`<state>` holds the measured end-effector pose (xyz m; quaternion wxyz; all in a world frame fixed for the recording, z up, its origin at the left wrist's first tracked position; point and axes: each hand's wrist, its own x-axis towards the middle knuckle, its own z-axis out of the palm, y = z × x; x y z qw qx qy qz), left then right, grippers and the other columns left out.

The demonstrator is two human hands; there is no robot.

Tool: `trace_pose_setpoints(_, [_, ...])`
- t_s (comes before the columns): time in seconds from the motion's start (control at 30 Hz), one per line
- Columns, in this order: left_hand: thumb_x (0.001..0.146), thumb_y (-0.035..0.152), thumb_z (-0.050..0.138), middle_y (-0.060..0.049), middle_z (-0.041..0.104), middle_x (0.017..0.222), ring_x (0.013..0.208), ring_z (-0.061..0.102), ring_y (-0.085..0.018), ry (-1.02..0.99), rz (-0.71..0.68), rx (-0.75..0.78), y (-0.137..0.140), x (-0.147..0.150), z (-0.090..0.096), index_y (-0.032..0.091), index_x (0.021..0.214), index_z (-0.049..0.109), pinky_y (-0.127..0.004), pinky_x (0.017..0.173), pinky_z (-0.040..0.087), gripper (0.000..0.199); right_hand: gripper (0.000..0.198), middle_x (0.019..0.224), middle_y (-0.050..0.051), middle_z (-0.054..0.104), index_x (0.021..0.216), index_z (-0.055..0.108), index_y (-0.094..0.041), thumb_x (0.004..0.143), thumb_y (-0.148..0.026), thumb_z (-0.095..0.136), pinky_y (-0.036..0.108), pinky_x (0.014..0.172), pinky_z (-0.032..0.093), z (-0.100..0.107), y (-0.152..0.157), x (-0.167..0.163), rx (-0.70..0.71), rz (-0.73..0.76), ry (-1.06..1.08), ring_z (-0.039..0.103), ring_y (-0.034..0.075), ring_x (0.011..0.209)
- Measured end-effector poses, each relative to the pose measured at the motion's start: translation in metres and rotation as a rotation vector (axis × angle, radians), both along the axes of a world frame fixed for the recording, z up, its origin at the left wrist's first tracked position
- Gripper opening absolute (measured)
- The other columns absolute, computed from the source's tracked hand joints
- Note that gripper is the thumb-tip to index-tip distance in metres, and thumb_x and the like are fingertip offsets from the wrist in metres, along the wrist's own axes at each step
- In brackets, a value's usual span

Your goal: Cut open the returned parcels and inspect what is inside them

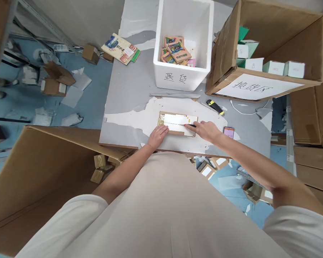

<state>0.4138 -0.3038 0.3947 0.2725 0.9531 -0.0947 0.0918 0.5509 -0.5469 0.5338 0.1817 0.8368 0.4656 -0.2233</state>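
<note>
head view: a flat brown cardboard parcel [177,124] with a white label lies unopened at the near edge of the grey worktop [129,89]. the left hand [158,136] presses flat on its corner; the right hand [206,129] grips a dark pen [191,125] touching the label, apparently mid-marking.

Under the fingers [161,132] of the left hand lay a brown cardboard packet [174,132] with a white label and a gold-patterned end. The worktop [129,89] was grey with torn white patches. Beyond the fingers stood a white foam box [177,77] bearing black handwriting.
</note>
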Motion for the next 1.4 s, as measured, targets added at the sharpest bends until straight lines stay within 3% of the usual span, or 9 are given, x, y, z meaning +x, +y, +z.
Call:
trace_pose_setpoints(0.17, [0.098, 0.021, 0.032, -0.013, 0.067, 0.119, 0.120, 0.058, -0.023, 0.016, 0.015, -0.033, -0.003, 0.004, 0.001, 0.020, 0.114, 0.065, -0.050, 0.103, 0.046, 0.036, 0.080, 0.105, 0.013, 0.063, 0.150, 0.025, -0.040, 0.081, -0.003, 0.040, 0.028, 0.059, 0.036, 0.008, -0.078, -0.001, -0.057, -0.058, -0.051, 0.060, 0.020, 0.079])
trace_pose_setpoints(0.3, [0.097, 0.021, 0.032, -0.014, 0.067, 0.117, 0.117, 0.058, -0.025, 0.037, 0.000, -0.007, -0.005, 0.004, 0.011, 0.019, 0.110, 0.065, -0.049, 0.099, 0.047, 0.036, 0.080, 0.103, 0.011, 0.063, 0.150, 0.027, -0.040, 0.079, -0.005, 0.044, 0.026, 0.057, 0.038, 0.008, -0.118, -0.011, 0.078, -0.187, -0.026, 0.058, 0.020, 0.080])
trace_pose_setpoints(0.37, [0.095, 0.022, 0.036, -0.013, 0.067, 0.116, 0.114, 0.059, -0.026, 0.056, 0.003, 0.045, -0.005, 0.005, 0.021, 0.019, 0.110, 0.065, -0.048, 0.098, 0.046, 0.033, 0.070, 0.104, 0.009, 0.064, 0.149, 0.030, -0.038, 0.085, -0.013, 0.042, 0.026, 0.056, 0.042, -0.001, -0.130, -0.022, 0.243, -0.392, 0.011, 0.059, 0.019, 0.079])
trace_pose_setpoints(0.47, [0.087, 0.035, 0.054, -0.015, 0.064, 0.118, 0.114, 0.057, -0.031, 0.098, -0.008, 0.136, -0.007, 0.014, 0.039, 0.019, 0.116, 0.062, -0.052, 0.103, 0.038, 0.034, 0.057, 0.102, 0.007, 0.066, 0.148, 0.036, -0.028, 0.092, -0.029, 0.038, 0.028, 0.057, 0.048, -0.026, -0.132, -0.045, 0.588, -0.816, 0.204, 0.058, 0.015, 0.069])
trace_pose_setpoints(0.57, [0.069, 0.056, 0.070, -0.020, 0.051, 0.135, 0.129, 0.043, -0.039, 0.124, -0.040, 0.208, -0.010, 0.035, 0.052, 0.015, 0.131, 0.052, -0.058, 0.112, 0.022, 0.076, 0.061, 0.091, 0.004, 0.067, 0.148, 0.036, -0.023, 0.090, -0.039, 0.042, 0.026, 0.051, 0.050, -0.055, -0.113, -0.070, 0.849, -1.180, 0.462, 0.054, 0.011, 0.056])
trace_pose_setpoints(0.67, [0.056, 0.070, 0.073, -0.024, 0.032, 0.150, 0.140, 0.024, -0.045, 0.182, -0.072, 0.263, -0.014, 0.057, 0.056, 0.012, 0.143, 0.038, -0.061, 0.114, 0.008, 0.110, 0.066, 0.083, 0.002, 0.065, 0.148, 0.038, -0.023, 0.086, -0.043, 0.050, 0.024, 0.046, 0.049, -0.072, -0.092, -0.086, 0.979, -1.344, 0.589, 0.050, 0.009, 0.053])
trace_pose_setpoints(0.93, [0.056, 0.072, 0.072, -0.023, 0.037, 0.147, 0.137, 0.027, -0.045, 0.236, -0.063, 0.252, -0.018, 0.071, 0.049, 0.013, 0.145, 0.034, -0.063, 0.114, 0.002, 0.114, 0.068, 0.079, 0.000, 0.065, 0.147, 0.040, -0.023, 0.083, -0.042, 0.052, 0.022, 0.043, 0.049, -0.076, -0.081, -0.090, 1.010, -1.347, 0.630, 0.052, 0.008, 0.050])
trace_pose_setpoints(1.13, [0.046, 0.070, 0.078, -0.023, 0.039, 0.144, 0.135, 0.030, -0.045, 0.232, -0.034, 0.236, -0.020, 0.073, 0.050, 0.015, 0.143, 0.037, -0.063, 0.114, 0.004, 0.119, 0.064, 0.065, -0.003, 0.059, 0.145, 0.043, -0.021, 0.083, -0.036, 0.051, 0.024, 0.044, 0.048, -0.061, -0.087, -0.080, 0.901, -1.193, 0.614, 0.049, 0.009, 0.045])
trace_pose_setpoints(1.4, [0.048, 0.072, 0.075, -0.023, 0.037, 0.145, 0.134, 0.029, -0.046, 0.229, -0.033, 0.236, -0.020, 0.073, 0.048, 0.015, 0.143, 0.037, -0.064, 0.113, 0.006, 0.117, 0.064, 0.063, -0.003, 0.056, 0.146, 0.041, -0.021, 0.084, -0.031, 0.049, 0.025, 0.045, 0.048, -0.047, -0.104, -0.080, 0.806, -1.071, 0.717, 0.048, 0.010, 0.044])
